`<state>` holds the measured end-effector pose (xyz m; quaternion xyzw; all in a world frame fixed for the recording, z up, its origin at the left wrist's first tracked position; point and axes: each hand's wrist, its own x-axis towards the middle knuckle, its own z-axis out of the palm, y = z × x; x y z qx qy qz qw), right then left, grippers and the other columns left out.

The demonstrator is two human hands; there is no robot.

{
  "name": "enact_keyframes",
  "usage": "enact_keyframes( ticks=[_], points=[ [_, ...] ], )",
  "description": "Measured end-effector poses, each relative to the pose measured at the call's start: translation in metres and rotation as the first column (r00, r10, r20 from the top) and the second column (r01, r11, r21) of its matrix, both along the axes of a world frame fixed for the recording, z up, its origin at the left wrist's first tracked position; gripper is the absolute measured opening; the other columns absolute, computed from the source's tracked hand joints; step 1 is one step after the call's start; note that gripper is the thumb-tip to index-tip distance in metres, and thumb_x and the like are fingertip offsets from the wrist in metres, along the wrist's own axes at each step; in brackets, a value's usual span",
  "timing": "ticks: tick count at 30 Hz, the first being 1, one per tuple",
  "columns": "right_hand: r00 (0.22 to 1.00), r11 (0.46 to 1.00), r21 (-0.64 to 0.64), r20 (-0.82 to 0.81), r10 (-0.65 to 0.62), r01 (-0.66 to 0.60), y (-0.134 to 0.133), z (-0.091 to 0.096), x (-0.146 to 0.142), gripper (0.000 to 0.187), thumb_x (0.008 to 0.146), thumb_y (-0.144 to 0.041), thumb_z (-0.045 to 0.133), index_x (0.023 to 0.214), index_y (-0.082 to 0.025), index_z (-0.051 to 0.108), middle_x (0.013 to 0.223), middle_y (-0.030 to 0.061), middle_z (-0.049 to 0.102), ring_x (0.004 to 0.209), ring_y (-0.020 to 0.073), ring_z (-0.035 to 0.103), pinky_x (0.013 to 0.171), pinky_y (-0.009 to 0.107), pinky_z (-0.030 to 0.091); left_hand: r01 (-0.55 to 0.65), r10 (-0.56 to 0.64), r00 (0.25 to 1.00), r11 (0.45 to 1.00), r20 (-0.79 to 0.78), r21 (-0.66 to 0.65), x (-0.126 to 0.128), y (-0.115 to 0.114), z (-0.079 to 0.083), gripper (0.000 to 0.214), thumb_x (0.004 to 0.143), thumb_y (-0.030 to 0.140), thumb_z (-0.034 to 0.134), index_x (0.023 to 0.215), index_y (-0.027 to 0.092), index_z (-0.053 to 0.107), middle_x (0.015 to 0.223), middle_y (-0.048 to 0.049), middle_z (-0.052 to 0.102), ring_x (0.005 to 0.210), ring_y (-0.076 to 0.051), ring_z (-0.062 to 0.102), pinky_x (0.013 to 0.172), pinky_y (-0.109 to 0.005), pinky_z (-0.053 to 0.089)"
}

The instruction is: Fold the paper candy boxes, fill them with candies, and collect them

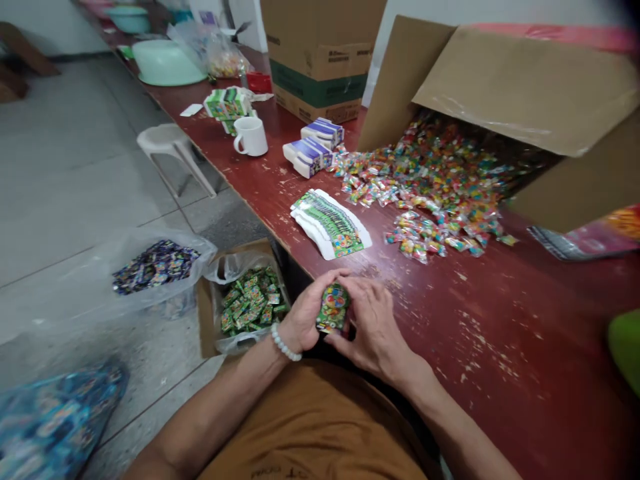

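Observation:
My left hand (pixel 304 319) and my right hand (pixel 374 325) are both closed around a small green printed box (pixel 333 307), held just off the near edge of the worn red table (pixel 500 333). A white bead bracelet circles my left wrist. A fanned stack of flat green box blanks (pixel 331 223) lies on the table just beyond my hands. Farther right, a heap of small colourful wrapped candies (pixel 430 187) spills from a big cardboard carton (pixel 525 87) lying on its side.
On the floor to my left stand a cardboard box of filled green boxes (pixel 247 300) and a plastic bag of dark wrapped candies (pixel 155 265). Blue-and-white boxes (pixel 314 148), a white mug (pixel 250 136), an upright carton (pixel 320 57), a green basin (pixel 165 63) and a white stool (pixel 173 150) lie farther off.

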<state>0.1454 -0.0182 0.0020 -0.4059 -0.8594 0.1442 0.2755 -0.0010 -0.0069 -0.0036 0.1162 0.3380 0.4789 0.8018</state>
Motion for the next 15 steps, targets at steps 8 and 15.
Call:
enact_keyframes(
  ticks=[8,15],
  points=[
    [0.992,0.994,-0.042,-0.087,0.094,-0.098,0.001,-0.012,-0.003,0.082,0.065,-0.022,0.068,0.140,-0.020,0.032,0.127,0.0166,0.053,0.112,0.0353,0.053,0.096,0.052,0.045,0.019,-0.018,0.999,0.999,-0.030,0.045,0.003,-0.014,-0.012,0.034,0.083,0.043,0.068,0.103,0.016,0.064,0.085,-0.0047,0.070,0.071,-0.017,0.066,0.065,-0.027,0.051],
    [0.978,0.979,-0.194,-0.206,0.021,-0.062,0.005,-0.012,0.009,0.080,0.079,-0.043,0.071,0.144,-0.022,0.029,0.147,0.0175,0.037,0.136,0.0344,0.038,0.108,0.054,0.039,-0.066,0.209,0.710,0.970,-0.673,0.232,-0.094,-0.020,0.002,0.040,0.082,0.031,0.070,0.118,0.021,0.058,0.095,-0.0006,0.064,0.079,-0.014,0.058,0.067,-0.022,0.044]
  ],
)
